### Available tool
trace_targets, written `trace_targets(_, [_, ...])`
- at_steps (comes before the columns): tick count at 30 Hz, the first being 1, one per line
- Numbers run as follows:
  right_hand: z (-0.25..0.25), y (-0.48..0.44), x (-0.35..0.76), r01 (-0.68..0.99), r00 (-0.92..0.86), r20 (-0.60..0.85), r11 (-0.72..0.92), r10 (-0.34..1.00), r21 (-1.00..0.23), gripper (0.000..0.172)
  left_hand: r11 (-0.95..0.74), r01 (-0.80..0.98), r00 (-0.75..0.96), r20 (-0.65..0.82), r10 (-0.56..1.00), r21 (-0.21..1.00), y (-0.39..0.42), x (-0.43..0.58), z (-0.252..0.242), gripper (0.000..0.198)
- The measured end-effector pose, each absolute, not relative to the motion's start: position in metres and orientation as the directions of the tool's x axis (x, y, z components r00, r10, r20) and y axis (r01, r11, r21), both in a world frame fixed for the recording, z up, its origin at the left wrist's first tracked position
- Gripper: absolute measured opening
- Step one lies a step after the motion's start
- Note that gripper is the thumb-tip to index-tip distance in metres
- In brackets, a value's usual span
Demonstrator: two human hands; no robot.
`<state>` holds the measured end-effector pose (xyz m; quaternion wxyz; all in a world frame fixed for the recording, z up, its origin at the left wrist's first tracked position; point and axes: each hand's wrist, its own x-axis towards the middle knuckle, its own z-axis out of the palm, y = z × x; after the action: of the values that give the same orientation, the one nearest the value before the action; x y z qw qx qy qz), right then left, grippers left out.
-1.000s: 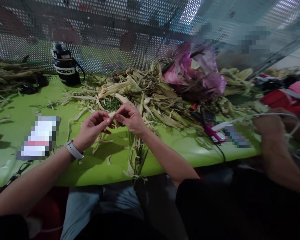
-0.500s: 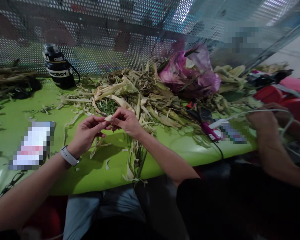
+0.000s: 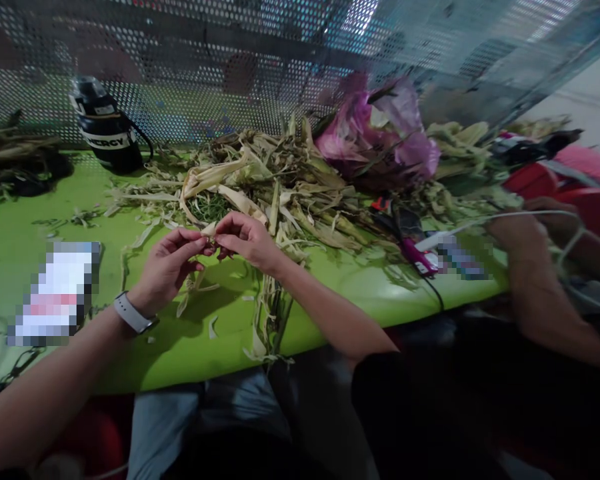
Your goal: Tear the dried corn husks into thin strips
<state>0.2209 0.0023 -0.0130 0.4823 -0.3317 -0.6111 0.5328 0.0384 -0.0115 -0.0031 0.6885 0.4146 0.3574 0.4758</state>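
Observation:
The fingertips of my left hand (image 3: 166, 263) and my right hand (image 3: 251, 244) meet above the green table, pinching a small pale piece of plant (image 3: 209, 230) between them. It looks like a bit of dried husk, though the fingers cover much of it. Just beyond them lies a heap of dried husks and leaves (image 3: 325, 223), with a curled husk strip (image 3: 213, 179) around fine green shreds (image 3: 205, 208). Long strips (image 3: 270, 320) trail from the heap to the table's front edge, right of my left wrist. A few pale scraps (image 3: 213, 327) lie below my hands.
A black bottle (image 3: 107, 133) stands at the back left, a phone (image 3: 55, 293) lies at the left. Behind the heap sits a pink plastic bag (image 3: 375, 140) against a perforated metal panel (image 3: 190, 80). Another person's arm (image 3: 540, 273) rests at the right, near a cable and second phone (image 3: 463, 257).
Both hands have shifted slightly left in the picture, along with the whole scene. Less of the pale piece shows between my fingertips, which remain together.

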Motion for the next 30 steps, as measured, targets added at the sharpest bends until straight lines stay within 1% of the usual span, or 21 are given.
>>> trace_targets(5, [-0.015, 0.004, 0.220, -0.118, -0.315, 0.268, 0.242, 0.910, -0.963, 0.018, 0.224, -0.322, 0.322, -0.116, 0.940, 0.920, -0.008, 0.037, -0.005, 0.023])
trace_targets(7, [-0.015, 0.004, 0.219, -0.132, -0.305, 0.267, 0.237, 0.914, -0.963, 0.018, 0.239, -0.324, 0.322, -0.130, 0.938, 0.915, -0.008, 0.037, -0.006, 0.020])
trace_targets(11, [-0.013, 0.002, 0.219, -0.168, -0.297, 0.258, 0.215, 0.920, -0.962, 0.017, 0.307, -0.374, 0.303, -0.197, 0.932, 0.875, -0.008, 0.039, -0.003, 0.011])
trace_targets(15, [-0.010, 0.001, 0.221, -0.196, -0.327, 0.263, 0.207, 0.908, -0.959, 0.021, 0.360, -0.442, 0.303, -0.240, 0.922, 0.822, -0.009, 0.040, 0.004, 0.014])
trace_targets(19, [-0.011, 0.003, 0.222, -0.191, -0.333, 0.261, 0.206, 0.906, -0.960, 0.022, 0.398, -0.442, 0.317, -0.275, 0.908, 0.804, -0.007, 0.040, 0.005, 0.014])
trace_targets(23, [-0.016, 0.007, 0.221, -0.162, -0.302, 0.233, 0.191, 0.925, -0.968, 0.019, 0.372, -0.419, 0.345, -0.233, 0.909, 0.829, -0.007, 0.040, -0.001, 0.007])
trace_targets(28, [-0.018, 0.008, 0.220, -0.193, -0.285, 0.229, 0.178, 0.931, -0.965, 0.018, 0.261, -0.359, 0.353, -0.129, 0.927, 0.896, -0.012, 0.040, -0.002, 0.022])
trace_targets(30, [-0.016, 0.007, 0.221, -0.207, -0.283, 0.224, 0.168, 0.933, -0.964, 0.016, 0.206, -0.326, 0.339, -0.090, 0.937, 0.923, -0.013, 0.040, -0.002, 0.025])
